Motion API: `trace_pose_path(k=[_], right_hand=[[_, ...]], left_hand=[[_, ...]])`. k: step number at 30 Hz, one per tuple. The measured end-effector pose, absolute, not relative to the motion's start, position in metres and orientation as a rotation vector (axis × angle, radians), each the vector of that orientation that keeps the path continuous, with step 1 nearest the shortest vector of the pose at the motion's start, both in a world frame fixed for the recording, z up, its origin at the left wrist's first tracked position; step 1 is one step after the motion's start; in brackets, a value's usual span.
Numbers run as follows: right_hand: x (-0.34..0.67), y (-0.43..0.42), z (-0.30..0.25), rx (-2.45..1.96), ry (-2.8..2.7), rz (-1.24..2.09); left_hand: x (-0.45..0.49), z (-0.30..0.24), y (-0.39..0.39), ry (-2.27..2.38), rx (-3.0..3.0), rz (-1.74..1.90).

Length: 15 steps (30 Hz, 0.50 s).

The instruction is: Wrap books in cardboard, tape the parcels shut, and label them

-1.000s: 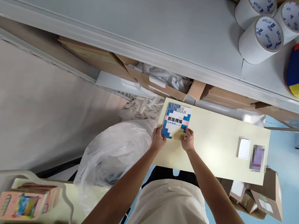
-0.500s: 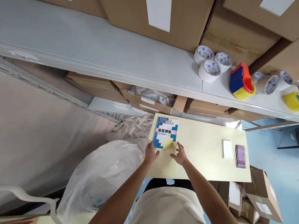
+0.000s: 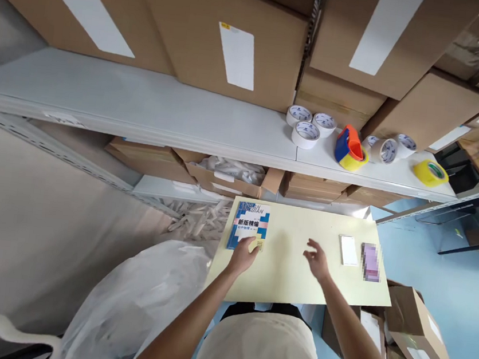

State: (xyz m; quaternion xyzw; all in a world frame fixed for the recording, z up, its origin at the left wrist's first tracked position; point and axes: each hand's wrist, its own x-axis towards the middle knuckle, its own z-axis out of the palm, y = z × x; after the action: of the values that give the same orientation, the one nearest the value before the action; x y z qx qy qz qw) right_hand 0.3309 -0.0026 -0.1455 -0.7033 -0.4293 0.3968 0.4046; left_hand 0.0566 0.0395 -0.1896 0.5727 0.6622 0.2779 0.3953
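A blue and white book [image 3: 248, 224] lies face up at the left end of the pale yellow table [image 3: 281, 270]. Over the book's lower edge is my left hand [image 3: 243, 255], thumb and fingers apart; whether it touches the cover I cannot tell. My right hand [image 3: 317, 260] hovers over the middle of the table, to the right of the book, with its fingers spread and nothing in them. Beyond it lie a small white rectangular item [image 3: 348, 251] and a blurred purple item [image 3: 371, 262], side by side.
A grey shelf [image 3: 178, 109] behind the table carries cardboard boxes [image 3: 246, 48], white tape rolls [image 3: 305, 135], a tape dispenser [image 3: 350, 149] and a yellow tape roll [image 3: 430, 172]. A large translucent plastic bag [image 3: 140, 295] stands at left. Cardboard boxes [image 3: 421, 333] sit on the floor at right.
My right hand has moved right, away from the book. My left hand has shifted over the book's lower edge. The camera view has tilted up, showing more of the shelf.
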Motion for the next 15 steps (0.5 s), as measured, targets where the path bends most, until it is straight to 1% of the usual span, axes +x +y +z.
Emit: trace_pose_path(k=[2, 5, 8, 11, 15], right_hand=[[0.359, 0.034, -0.103, -1.706, -1.150, 0.852], [0.400, 0.091, -0.036, -1.587, -1.237, 0.583], [0.428, 0.147, 0.014, -1.496, -1.284, 0.442], [0.444, 0.200, 0.036, -1.455, -1.277, 0.486], [0.450, 0.255, 0.032, -1.297, -1.388, 0.546]], left_hand=[[0.084, -0.154, 0.071, 1.537, 1.512, 0.783], [0.132, -0.084, 0.124, 1.348, 1.653, 0.995], [0.182, -0.020, 0.177, 1.159, 1.766, 1.202], [0.227, 0.015, 0.223, 1.032, 1.768, 1.302], [0.272, 0.022, 0.265, 0.992, 1.652, 1.363]])
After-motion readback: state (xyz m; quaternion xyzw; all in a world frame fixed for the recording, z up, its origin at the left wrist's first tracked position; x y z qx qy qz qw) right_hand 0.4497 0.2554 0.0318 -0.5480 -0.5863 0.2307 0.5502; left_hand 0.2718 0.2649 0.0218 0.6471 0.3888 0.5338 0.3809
